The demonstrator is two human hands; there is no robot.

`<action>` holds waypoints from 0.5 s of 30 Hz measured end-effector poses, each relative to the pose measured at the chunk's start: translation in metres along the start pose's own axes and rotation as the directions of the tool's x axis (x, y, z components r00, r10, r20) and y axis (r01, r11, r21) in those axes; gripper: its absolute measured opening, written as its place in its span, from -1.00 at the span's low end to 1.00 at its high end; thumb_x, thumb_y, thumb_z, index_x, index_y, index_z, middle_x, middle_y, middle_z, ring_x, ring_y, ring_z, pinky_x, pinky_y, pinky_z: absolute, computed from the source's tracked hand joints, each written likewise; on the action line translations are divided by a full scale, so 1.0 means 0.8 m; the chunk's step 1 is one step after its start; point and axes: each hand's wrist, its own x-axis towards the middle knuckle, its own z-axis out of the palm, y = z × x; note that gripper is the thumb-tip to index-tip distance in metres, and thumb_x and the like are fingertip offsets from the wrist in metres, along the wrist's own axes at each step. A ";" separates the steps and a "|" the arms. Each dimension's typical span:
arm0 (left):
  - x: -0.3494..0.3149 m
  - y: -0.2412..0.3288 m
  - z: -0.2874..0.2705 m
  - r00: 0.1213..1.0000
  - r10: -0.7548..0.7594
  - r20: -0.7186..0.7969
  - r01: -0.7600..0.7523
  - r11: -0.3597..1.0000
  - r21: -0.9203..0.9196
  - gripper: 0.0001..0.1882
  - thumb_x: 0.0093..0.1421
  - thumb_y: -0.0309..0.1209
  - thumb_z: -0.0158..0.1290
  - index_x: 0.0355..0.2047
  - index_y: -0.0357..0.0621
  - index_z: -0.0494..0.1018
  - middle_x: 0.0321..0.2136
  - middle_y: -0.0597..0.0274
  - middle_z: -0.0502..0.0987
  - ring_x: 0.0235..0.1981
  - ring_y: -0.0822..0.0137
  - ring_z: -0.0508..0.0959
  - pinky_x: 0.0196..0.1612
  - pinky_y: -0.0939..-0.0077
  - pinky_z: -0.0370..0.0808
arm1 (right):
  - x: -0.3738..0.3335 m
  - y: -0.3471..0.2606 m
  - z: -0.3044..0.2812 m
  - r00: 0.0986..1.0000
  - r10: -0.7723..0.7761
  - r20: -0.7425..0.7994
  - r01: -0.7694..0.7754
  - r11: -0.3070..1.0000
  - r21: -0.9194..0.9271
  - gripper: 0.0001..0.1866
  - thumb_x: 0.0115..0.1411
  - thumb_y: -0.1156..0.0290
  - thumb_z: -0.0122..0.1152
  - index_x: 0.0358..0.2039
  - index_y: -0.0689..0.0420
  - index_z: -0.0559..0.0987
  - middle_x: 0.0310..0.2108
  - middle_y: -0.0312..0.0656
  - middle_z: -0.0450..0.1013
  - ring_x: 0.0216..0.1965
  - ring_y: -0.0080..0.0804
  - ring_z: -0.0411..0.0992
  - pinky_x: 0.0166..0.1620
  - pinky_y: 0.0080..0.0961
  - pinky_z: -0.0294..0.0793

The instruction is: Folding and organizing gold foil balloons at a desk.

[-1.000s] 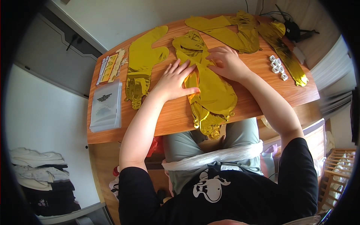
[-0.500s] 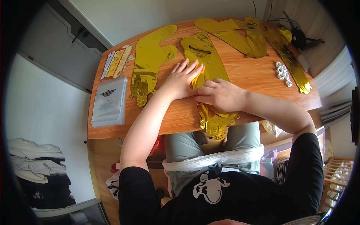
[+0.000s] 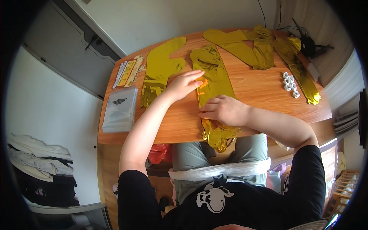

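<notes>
A flat gold foil balloon [image 3: 223,78] lies lengthwise in front of me, its crumpled lower end hanging over the table's near edge. My left hand [image 3: 183,85] is at its left edge, fingers stretched out and thumb apart, next to an orange glint on the foil. Lower down, my right hand [image 3: 227,110] has its fingers curled, pinching at the same balloon's left edge; its palm hides part of the foil. To the left lies another flat gold foil balloon [image 3: 159,63], partly behind my left hand.
More gold foil balloons [image 3: 230,38] lie at the back right of the wooden table [image 3: 260,90]. Small white rolls [image 3: 288,85] sit at the right, near a black device with antennas [image 3: 308,46]. Clear plastic packets [image 3: 119,111] and paper strips [image 3: 126,73] lie at the left.
My left hand has lifted from lying spread on the foil and drawn its fingers together at the edge. My right hand has slid lower along the balloon. The whole view has shifted slightly.
</notes>
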 end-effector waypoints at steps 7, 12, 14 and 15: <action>0.014 -0.017 -0.018 0.991 0.036 -0.131 0.012 0.936 0.352 -0.47 0.27 -0.09 0.23 0.16 -0.08 0.52 0.18 0.12 0.50 0.25 0.10 0.44 0.30 0.18 0.38 | -0.002 0.001 0.002 1.000 -0.009 0.003 0.009 1.000 0.026 -0.55 0.21 0.29 0.16 0.13 -0.01 0.59 0.12 -0.30 0.51 0.15 -0.31 0.45 0.15 -0.27 0.46; 0.023 -0.018 -0.028 0.988 0.154 -0.032 -0.107 0.807 0.580 -0.45 0.28 -0.02 0.18 0.16 -0.05 0.49 0.16 0.17 0.51 0.24 0.11 0.44 0.31 0.15 0.33 | -0.001 0.004 0.002 1.000 -0.005 0.020 0.005 1.000 0.025 -0.56 0.22 0.28 0.16 0.13 -0.02 0.59 0.13 -0.31 0.51 0.15 -0.33 0.44 0.12 -0.28 0.47; 0.026 -0.019 -0.030 0.980 0.198 0.009 -0.158 0.749 0.643 -0.45 0.29 0.00 0.17 0.16 -0.04 0.48 0.16 0.18 0.51 0.24 0.13 0.44 0.32 0.15 0.31 | -0.001 0.004 0.004 1.000 -0.006 0.016 0.006 1.000 0.024 -0.56 0.22 0.28 0.16 0.13 -0.02 0.59 0.13 -0.32 0.51 0.15 -0.34 0.44 0.11 -0.28 0.48; 0.027 -0.021 -0.031 0.979 0.203 0.026 -0.169 0.731 0.661 -0.45 0.29 0.00 0.16 0.17 -0.02 0.46 0.17 0.18 0.50 0.25 0.13 0.42 0.32 0.14 0.31 | -0.001 0.004 0.004 1.000 -0.012 -0.008 0.012 0.999 0.040 -0.58 0.22 0.32 0.15 0.11 0.00 0.60 0.11 -0.30 0.51 0.14 -0.32 0.45 0.10 -0.29 0.49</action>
